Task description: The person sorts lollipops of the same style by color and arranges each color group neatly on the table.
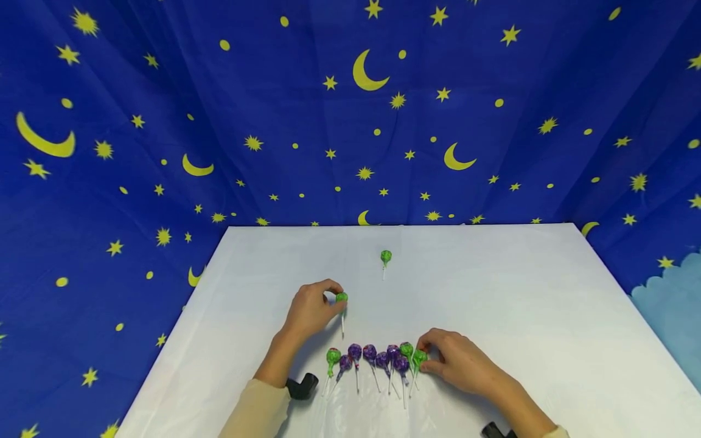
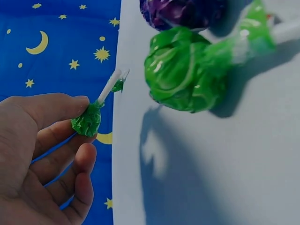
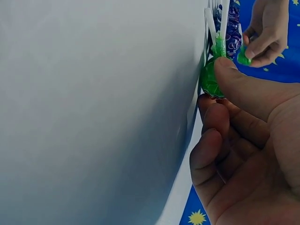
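Observation:
My left hand (image 1: 312, 309) pinches a green-wrapped lollipop (image 1: 342, 297) by its candy head between thumb and fingers. In the head view its white stick points down toward the near side; the left wrist view shows this lollipop (image 2: 87, 121) above the table surface. At the right end of a row of lollipops, my right hand (image 1: 460, 362) grips another green lollipop (image 1: 420, 357) by the head, its thumb on the wrapper. Several purple lollipops (image 1: 369, 352) fill the row's middle. One green lollipop (image 1: 333, 355) lies at the left end, another (image 1: 406, 348) beside the right hand.
A single green lollipop (image 1: 386, 256) lies farther back on the white table (image 1: 493, 274). Dark wrist-worn devices (image 1: 303, 387) sit by both forearms. A blue cloth with yellow moons and stars (image 1: 306, 121) hangs around the table's back and sides.

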A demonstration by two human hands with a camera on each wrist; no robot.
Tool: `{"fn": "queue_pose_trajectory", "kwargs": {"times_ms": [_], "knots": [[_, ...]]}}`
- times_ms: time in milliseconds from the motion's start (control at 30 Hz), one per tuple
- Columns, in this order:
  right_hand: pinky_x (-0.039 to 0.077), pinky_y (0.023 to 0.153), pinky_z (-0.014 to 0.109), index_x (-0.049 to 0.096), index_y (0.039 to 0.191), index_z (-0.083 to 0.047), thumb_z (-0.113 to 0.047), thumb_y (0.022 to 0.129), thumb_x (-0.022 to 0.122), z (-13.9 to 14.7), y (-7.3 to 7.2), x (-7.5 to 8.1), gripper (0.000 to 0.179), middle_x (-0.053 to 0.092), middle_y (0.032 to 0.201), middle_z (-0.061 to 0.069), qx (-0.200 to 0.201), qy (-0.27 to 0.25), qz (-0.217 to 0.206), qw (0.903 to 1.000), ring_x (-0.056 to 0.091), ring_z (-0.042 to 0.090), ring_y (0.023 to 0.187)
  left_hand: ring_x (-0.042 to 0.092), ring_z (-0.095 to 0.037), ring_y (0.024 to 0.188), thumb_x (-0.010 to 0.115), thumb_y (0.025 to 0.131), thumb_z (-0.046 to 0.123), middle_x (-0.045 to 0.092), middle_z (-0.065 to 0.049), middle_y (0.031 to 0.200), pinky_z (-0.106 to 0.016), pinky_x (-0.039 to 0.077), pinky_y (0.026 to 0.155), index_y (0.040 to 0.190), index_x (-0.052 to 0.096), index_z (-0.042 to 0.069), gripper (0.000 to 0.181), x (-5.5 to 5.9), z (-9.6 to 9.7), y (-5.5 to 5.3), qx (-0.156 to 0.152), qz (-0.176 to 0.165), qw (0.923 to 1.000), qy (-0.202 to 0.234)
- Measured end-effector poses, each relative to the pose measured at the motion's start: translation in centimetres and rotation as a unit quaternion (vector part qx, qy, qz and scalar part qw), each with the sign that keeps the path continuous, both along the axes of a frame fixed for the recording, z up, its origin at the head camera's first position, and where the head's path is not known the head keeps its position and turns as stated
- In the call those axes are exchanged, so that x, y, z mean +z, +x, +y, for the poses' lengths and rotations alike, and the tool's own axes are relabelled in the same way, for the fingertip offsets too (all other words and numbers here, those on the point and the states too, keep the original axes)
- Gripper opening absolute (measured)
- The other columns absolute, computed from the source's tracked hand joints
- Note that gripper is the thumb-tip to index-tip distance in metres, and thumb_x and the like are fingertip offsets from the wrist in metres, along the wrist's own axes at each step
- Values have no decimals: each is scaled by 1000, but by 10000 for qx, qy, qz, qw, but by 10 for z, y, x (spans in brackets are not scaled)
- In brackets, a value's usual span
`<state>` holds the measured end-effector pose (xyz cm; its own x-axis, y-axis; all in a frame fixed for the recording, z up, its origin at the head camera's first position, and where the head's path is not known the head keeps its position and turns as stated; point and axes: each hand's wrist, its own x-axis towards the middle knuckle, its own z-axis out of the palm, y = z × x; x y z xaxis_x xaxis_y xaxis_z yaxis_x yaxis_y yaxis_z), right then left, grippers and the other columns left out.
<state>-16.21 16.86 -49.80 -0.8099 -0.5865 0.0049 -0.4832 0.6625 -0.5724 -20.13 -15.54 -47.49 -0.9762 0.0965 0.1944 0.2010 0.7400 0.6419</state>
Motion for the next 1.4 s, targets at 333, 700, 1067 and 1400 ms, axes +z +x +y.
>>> {"fn": "queue_pose_trajectory", "kwargs": {"times_ms": [333,700,1067,1400], "knots": [[46,68,29,66,107,-18,-31,82,76,3,-2,0,30,60,97,-16,65,-144,-103,9998,54,3,79,53,-10,57,77,83,28,67,7,88,-32,42,51,97,71,21,17,2,8,-16,-41,-46,10000,-27],[46,69,29,66,108,-18,-31,82,76,3,-2,0,30,60,98,-16,28,-103,-59,9999,55,2,80,55,-8,65,76,83,28,67,8,93,-31,44,57,97,71,21,17,0,12,-29,8,-131,9999,-81],[45,67,29,67,106,-18,-34,81,76,1,2,-3,31,60,96,-16,-58,-73,-71,9999,54,2,77,56,-7,67,76,83,28,67,8,93,-32,45,59,97,71,21,17,-2,14,-31,9,-186,9997,-127],[45,66,28,66,107,-18,-32,81,76,0,2,-4,31,60,97,-16,-56,-61,-21,10000,53,2,76,56,-8,69,76,82,28,68,8,93,-32,45,61,97,71,22,17,-3,13,-32,147,-294,9994,-97]]}}
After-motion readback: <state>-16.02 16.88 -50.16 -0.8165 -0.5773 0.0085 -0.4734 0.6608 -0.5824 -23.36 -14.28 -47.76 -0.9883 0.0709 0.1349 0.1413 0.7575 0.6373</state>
